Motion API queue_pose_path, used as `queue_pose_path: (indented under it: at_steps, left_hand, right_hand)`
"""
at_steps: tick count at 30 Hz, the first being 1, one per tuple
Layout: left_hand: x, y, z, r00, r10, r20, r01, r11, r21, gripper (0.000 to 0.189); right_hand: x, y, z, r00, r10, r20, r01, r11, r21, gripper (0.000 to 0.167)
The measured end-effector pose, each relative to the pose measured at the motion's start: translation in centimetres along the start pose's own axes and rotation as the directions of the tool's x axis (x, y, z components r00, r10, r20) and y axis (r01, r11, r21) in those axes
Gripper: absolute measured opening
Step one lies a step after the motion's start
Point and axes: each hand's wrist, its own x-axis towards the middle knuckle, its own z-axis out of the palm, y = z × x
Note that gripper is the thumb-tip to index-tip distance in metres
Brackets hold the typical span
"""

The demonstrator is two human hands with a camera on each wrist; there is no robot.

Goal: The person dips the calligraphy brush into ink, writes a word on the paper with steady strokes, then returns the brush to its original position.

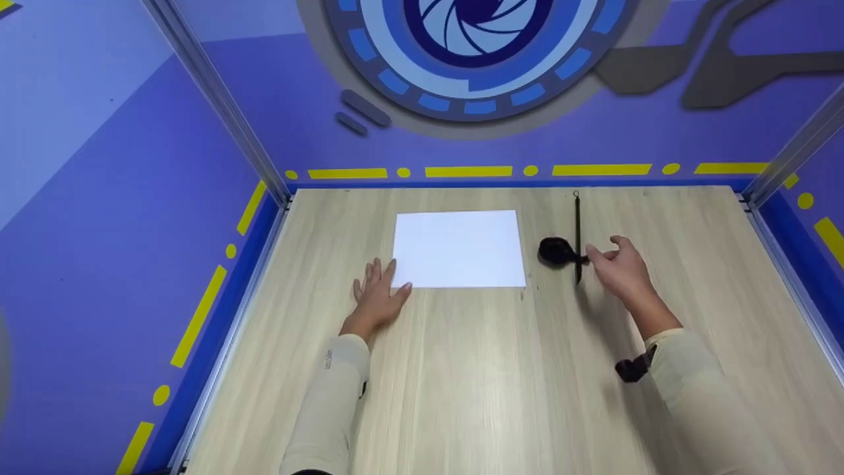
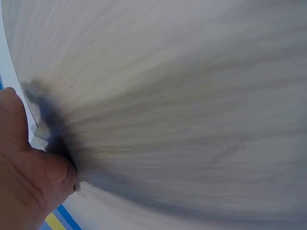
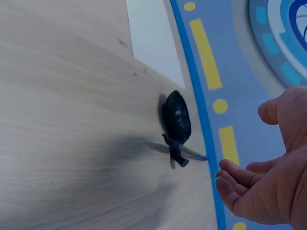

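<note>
A white sheet of paper (image 1: 459, 249) lies flat on the table. My left hand (image 1: 380, 297) rests at its near left corner, fingers spread, thumb and forefinger touching the edge. To the right of the paper sits a small round black dish (image 1: 556, 252) with a short handle. Across that handle lies a thin, dark writing brush (image 1: 577, 224), a small loop at its far end. Just right of both is my right hand (image 1: 621, 270); in the right wrist view, its fingers (image 3: 235, 184) are loosely bent with nothing between them. The left wrist view shows mainly the left thumb (image 2: 13, 117).
The wood-patterned table (image 1: 455, 369) ends at a blue back wall (image 1: 277, 99) with yellow marks. Metal posts (image 1: 217, 92) and side walls bound it left and right. Small dark marks (image 1: 522, 296) lie near the paper's near right corner.
</note>
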Motion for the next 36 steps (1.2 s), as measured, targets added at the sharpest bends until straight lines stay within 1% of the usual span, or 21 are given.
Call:
queue_pose_path:
  at_steps: [3, 5, 8, 12, 16, 18, 21, 26, 33, 36]
  left_hand:
    - [0.2, -0.1, -0.3, 1.000, 0.003, 0.021, -0.003, 1.000, 0.004, 0.080]
    - [0.0, -0.4, -0.4, 1.000, 0.000, 0.015, 0.000, 1.000, 0.006, 0.080]
    - [-0.4, -0.7, -0.3, 1.000, -0.013, 0.005, 0.013, 1.000, 0.020, 0.080]
    - [-0.7, -0.6, 0.0, 1.000, -0.010, 0.003, 0.009, 1.000, 0.025, 0.079]
    - [-0.7, -0.3, 0.4, 1.000, -0.008, 0.003, 0.008, 0.999, 0.036, 0.080]
    - [-0.5, -0.3, 0.5, 1.000, -0.010, -0.005, 0.010, 0.999, 0.047, 0.081]
    - [-0.2, -0.3, 0.5, 1.000, -0.016, -0.014, 0.017, 0.998, 0.063, 0.081]
    - [0.1, -0.1, 0.3, 1.000, -0.022, -0.009, 0.022, 0.998, 0.056, 0.081]
    - [1.3, 0.1, -0.1, 0.997, -0.049, 0.054, 0.046, 0.997, 0.055, 0.085]
    - [1.3, 0.6, -0.6, 0.997, -0.045, 0.063, 0.040, 0.997, 0.070, 0.085]
  right_hand:
    - [1.6, 0.8, 0.4, 0.999, 0.037, 0.035, -0.039, 0.998, 0.047, 0.093]
    - [2.7, 1.3, 1.1, 0.997, 0.052, 0.059, -0.056, 0.995, 0.078, 0.093]
    - [4.2, 2.1, 1.9, 0.994, 0.070, 0.089, -0.079, 0.992, 0.095, 0.091]
    - [5.7, 3.0, 2.2, 0.986, 0.110, 0.121, -0.117, 0.992, 0.051, 0.091]
    - [6.7, 3.5, 1.7, 0.971, 0.160, 0.180, -0.163, 0.987, 0.004, 0.093]
    - [7.1, 3.4, 1.4, 0.962, 0.176, 0.210, -0.177, 0.984, -0.013, 0.094]
    - [7.6, 3.2, 1.1, 0.952, 0.182, 0.248, -0.174, 0.983, -0.052, 0.095]
    - [8.5, 2.6, 0.7, 0.944, 0.181, 0.277, -0.153, 0.981, -0.120, 0.094]
    - [10.0, 1.7, 0.2, 0.942, 0.184, 0.280, -0.178, 0.983, -0.046, 0.086]
    - [10.3, 1.2, 0.3, 0.947, 0.186, 0.261, -0.182, 0.983, -0.040, 0.084]
